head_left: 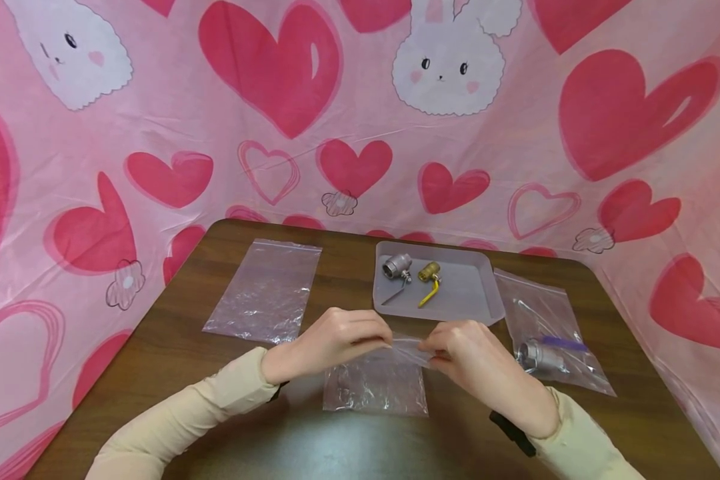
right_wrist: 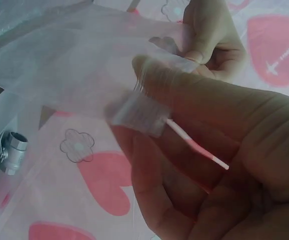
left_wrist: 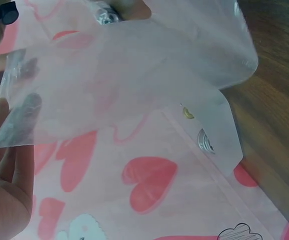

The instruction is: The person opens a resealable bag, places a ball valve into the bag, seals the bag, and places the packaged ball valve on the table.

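Observation:
A clear zip bag (head_left: 379, 383) lies over the table, its mouth raised between both hands. My left hand (head_left: 339, 337) pinches the mouth at its left end, with the thumb and fingers close to the edge. My right hand (head_left: 477, 360) pinches the other end of the mouth. In the right wrist view the plastic film (right_wrist: 152, 112) is bunched between the right thumb and fingers, and the left hand (right_wrist: 212, 42) shows behind it. No part shows inside this bag in the head view.
Beyond the hands, a shallow tray (head_left: 474, 313) holds a silver ball valve (head_left: 397, 267) and a brass ball valve (head_left: 429, 271) with a yellow lever. On the right, another zip bag (head_left: 543, 307) contains a silver valve (head_left: 540, 357) with a blue-purple lever. A flat zip bag (head_left: 270, 287) lies left.

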### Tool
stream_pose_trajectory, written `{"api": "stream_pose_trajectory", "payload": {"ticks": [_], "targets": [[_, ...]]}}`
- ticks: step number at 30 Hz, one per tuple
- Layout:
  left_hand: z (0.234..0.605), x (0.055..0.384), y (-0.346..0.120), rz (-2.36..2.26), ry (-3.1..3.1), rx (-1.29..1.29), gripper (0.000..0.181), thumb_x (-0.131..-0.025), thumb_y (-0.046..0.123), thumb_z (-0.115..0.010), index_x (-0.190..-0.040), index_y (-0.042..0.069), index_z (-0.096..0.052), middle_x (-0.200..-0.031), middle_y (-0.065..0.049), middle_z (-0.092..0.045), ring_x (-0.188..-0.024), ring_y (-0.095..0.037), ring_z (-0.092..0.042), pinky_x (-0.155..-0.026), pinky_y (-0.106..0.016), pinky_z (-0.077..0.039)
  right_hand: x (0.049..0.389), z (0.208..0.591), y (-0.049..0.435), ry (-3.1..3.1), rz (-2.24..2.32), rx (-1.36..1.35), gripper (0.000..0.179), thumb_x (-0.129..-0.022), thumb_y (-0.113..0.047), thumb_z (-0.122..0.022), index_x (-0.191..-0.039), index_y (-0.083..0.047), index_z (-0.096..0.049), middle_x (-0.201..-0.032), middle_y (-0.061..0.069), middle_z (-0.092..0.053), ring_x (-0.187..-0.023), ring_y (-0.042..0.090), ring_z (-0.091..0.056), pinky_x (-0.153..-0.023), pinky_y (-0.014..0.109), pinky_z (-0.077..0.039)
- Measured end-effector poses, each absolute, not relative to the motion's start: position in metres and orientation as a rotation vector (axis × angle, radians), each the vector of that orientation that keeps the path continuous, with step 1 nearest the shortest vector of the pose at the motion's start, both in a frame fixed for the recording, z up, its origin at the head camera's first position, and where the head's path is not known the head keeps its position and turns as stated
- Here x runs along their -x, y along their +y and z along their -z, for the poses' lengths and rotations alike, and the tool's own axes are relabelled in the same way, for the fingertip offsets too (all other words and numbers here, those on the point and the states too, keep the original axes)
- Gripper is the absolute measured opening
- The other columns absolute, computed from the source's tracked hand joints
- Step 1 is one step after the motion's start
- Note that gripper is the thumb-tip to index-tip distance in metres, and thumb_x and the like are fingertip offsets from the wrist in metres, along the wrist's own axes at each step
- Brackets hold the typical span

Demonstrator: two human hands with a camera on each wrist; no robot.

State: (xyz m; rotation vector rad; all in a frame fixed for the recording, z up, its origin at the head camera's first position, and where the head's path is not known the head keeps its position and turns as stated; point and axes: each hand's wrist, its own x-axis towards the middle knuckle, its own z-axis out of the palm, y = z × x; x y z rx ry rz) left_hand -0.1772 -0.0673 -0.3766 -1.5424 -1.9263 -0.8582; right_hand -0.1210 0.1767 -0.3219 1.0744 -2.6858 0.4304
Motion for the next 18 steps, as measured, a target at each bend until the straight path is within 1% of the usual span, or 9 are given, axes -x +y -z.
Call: {"api": "stream_pose_trajectory", "payload": {"ticks": [2, 4, 7, 10, 12, 15, 18], "targets": [[0.3767, 0.1777, -0.0676, 0.854, -1.927, 1.542, 0.005, -0.090, 0.012, -0.072, -0.093, 0.016, -0.072, -0.088, 0.007, -0.072, -0.079, 0.002, -0.066, -0.073, -0.007, -0.051, 0.1206, 0.3208, 0.1780, -2.700, -0.426, -1.068, 0.028, -0.069, -0.001, -0.086, -0.095, -0.010, -0.078, -0.086, -0.004, -0.074, -0.072, 0.006, -0.066, -0.062, 0.019, -0.053], [0.3769, 0.1784, -0.0681, 0.846, -1.930, 1.540, 0.003, -0.091, 0.013, -0.071, -0.093, 0.016, -0.072, -0.089, 0.007, -0.072, -0.079, 0.002, -0.066, -0.074, -0.007, -0.051, 0.1209, 0.3199, 0.1794, -2.707, -0.442, -1.076, 0.031, -0.070, 0.000, -0.085, -0.099, -0.010, -0.078, -0.087, -0.003, -0.073, -0.071, 0.004, -0.064, -0.061, 0.018, -0.052], [0.3775, 0.1797, -0.0697, 0.855, -1.943, 1.533, 0.003, -0.093, 0.015, -0.069, -0.093, 0.015, -0.072, -0.089, 0.007, -0.072, -0.080, 0.002, -0.066, -0.074, -0.008, -0.051, 0.1221, 0.3193, 0.1814, -2.693, -0.476, -1.114, 0.028, -0.071, 0.004, -0.082, -0.095, -0.011, -0.077, -0.084, -0.005, -0.072, -0.070, 0.003, -0.061, -0.060, 0.018, -0.050], [0.3773, 0.1806, -0.0718, 0.880, -1.956, 1.523, 0.003, -0.093, 0.014, -0.069, -0.092, 0.015, -0.072, -0.089, 0.007, -0.072, -0.081, 0.002, -0.066, -0.073, -0.008, -0.052, 0.1234, 0.3197, 0.1834, -2.669, -0.499, -1.139, 0.025, -0.071, 0.006, -0.081, -0.085, -0.015, -0.077, -0.078, -0.008, -0.072, -0.071, 0.004, -0.064, -0.061, 0.020, -0.051], [0.3769, 0.1812, -0.0729, 0.896, -1.964, 1.518, 0.004, -0.093, 0.014, -0.069, -0.092, 0.015, -0.072, -0.088, 0.007, -0.072, -0.081, 0.002, -0.066, -0.073, -0.008, -0.052, 0.1240, 0.3198, 0.1845, -2.654, -0.505, -1.141, 0.024, -0.071, 0.005, -0.082, -0.081, -0.016, -0.077, -0.079, -0.008, -0.073, -0.072, 0.006, -0.067, -0.062, 0.021, -0.053], [0.3759, 0.1813, -0.0737, 0.901, -1.970, 1.514, 0.004, -0.093, 0.014, -0.069, -0.091, 0.016, -0.072, -0.088, 0.007, -0.072, -0.081, 0.002, -0.066, -0.073, -0.009, -0.052, 0.1243, 0.3191, 0.1854, -2.672, -0.527, -1.122, 0.022, -0.071, 0.003, -0.083, -0.085, -0.013, -0.077, -0.078, -0.006, -0.073, -0.067, 0.003, -0.063, -0.060, 0.020, -0.051], [0.3759, 0.1814, -0.0743, 0.899, -1.974, 1.517, 0.004, -0.092, 0.014, -0.070, -0.092, 0.016, -0.072, -0.088, 0.007, -0.072, -0.080, 0.002, -0.066, -0.073, -0.008, -0.052, 0.1243, 0.3185, 0.1855, -2.704, -0.562, -1.114, 0.024, -0.071, 0.003, -0.083, -0.091, -0.010, -0.077, -0.077, -0.004, -0.072, -0.063, -0.002, -0.055, -0.057, 0.017, -0.048]]}}
